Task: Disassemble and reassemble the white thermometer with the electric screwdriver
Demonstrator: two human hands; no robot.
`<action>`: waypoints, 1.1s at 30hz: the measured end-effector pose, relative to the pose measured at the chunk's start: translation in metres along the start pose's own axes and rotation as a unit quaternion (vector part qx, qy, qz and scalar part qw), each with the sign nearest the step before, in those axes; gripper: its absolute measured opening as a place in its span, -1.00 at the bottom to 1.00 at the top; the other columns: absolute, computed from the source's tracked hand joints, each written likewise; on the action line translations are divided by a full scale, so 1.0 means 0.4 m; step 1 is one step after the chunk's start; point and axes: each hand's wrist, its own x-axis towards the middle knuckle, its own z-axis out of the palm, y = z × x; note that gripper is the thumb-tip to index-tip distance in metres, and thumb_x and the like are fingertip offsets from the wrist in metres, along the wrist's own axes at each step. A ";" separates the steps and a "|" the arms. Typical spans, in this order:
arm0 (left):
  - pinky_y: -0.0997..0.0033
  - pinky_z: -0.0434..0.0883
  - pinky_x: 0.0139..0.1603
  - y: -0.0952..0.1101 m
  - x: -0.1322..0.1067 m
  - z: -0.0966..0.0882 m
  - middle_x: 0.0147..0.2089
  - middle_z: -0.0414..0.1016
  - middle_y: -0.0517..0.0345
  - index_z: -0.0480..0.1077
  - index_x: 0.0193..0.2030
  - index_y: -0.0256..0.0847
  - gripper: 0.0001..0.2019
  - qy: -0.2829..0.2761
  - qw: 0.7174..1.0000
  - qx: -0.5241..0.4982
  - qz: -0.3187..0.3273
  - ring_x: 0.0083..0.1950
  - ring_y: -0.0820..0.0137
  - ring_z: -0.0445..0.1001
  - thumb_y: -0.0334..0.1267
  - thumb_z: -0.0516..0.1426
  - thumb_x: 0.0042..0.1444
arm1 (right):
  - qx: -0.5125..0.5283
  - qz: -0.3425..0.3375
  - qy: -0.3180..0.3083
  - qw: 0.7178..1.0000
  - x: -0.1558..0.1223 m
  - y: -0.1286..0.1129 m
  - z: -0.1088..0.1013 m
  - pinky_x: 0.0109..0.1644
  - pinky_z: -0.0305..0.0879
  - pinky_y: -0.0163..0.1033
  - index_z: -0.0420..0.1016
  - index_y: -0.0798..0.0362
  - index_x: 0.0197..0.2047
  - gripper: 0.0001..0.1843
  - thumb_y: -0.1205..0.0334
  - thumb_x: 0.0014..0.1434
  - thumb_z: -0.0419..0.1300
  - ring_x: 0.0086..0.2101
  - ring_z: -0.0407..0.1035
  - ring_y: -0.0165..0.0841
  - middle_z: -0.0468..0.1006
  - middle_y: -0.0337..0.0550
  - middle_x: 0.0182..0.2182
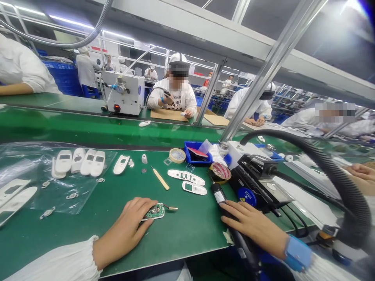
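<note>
My left hand (129, 230) rests on the green mat, its curled fingers pinching a small green circuit board (155, 211) with a thin metal probe sticking out to the right. My right hand (252, 224) lies with its fingers over a black pen-shaped tool (218, 195) whose cable runs toward me; a blue wrist strap (297, 253) sits on that wrist. Two white plastic shell halves (190, 181) lie just beyond the board. A wooden stick (160, 178) lies to their left.
Several white device shells (80, 162) lie on clear plastic at the left. A tape roll (177, 155), a blue tray (197, 154), a black station (258, 179) and a thick black hose (336, 175) stand at right. Other workers sit across the green conveyor (73, 127).
</note>
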 end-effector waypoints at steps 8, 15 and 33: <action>0.21 0.31 0.00 -0.014 0.005 0.012 0.02 0.34 0.12 0.21 0.08 0.04 -0.67 0.054 0.998 -0.016 -0.001 0.02 0.27 0.28 -0.21 -0.02 0.16 | 0.182 0.225 0.300 0.909 0.041 -0.015 -0.098 -0.10 0.32 -0.13 0.34 -0.05 -0.07 -0.59 0.33 -0.04 0.22 -0.11 0.34 -0.23 0.41 -0.04 -0.10; 0.11 0.27 0.02 -0.002 0.020 -0.012 0.00 0.31 0.08 0.15 0.14 0.07 -0.60 0.004 1.000 -0.026 -0.010 -0.01 0.22 0.27 -0.15 0.00 0.13 | 0.427 0.312 0.712 0.462 0.371 0.032 -0.174 -0.20 0.36 -0.12 0.25 0.03 -0.10 -0.64 0.27 0.00 0.19 -0.51 0.37 -0.42 0.42 -0.36 -0.54; 0.32 0.29 -0.09 -0.056 0.089 -0.050 -0.13 0.28 0.11 0.29 -0.06 -0.03 -0.69 -0.056 0.975 -0.188 -0.105 -0.12 0.34 0.30 -0.01 -0.08 0.15 | 0.527 0.381 0.584 0.486 0.697 0.179 0.088 -0.43 0.30 -0.28 0.26 0.10 -0.23 -0.59 0.17 -0.14 0.29 -0.59 0.33 -0.45 0.36 -0.39 -0.59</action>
